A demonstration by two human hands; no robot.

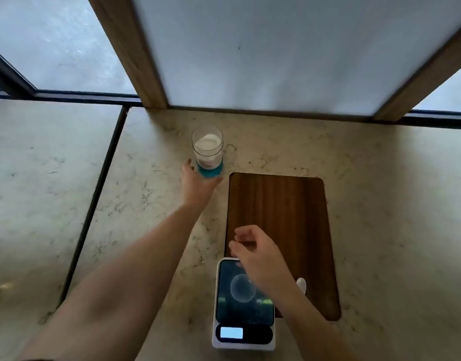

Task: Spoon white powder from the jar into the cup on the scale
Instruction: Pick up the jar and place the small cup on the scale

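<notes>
Above frame centre the left hand point(198, 182) cups the clear, blue-based glass jar of white powder point(208, 152); hold low, slide it toward the white digital scale point(243, 303) while the right hand point(258, 256), fingers loosely curled and empty, hovers there.

spoon point(301, 284): mostly hidden behind right forearm | cup point(243, 287): faint, rim partly covered

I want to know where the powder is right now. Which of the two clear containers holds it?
The jar with the blue base, by the left hand on the counter, holds white powder. The cup on the scale looks empty.
</notes>
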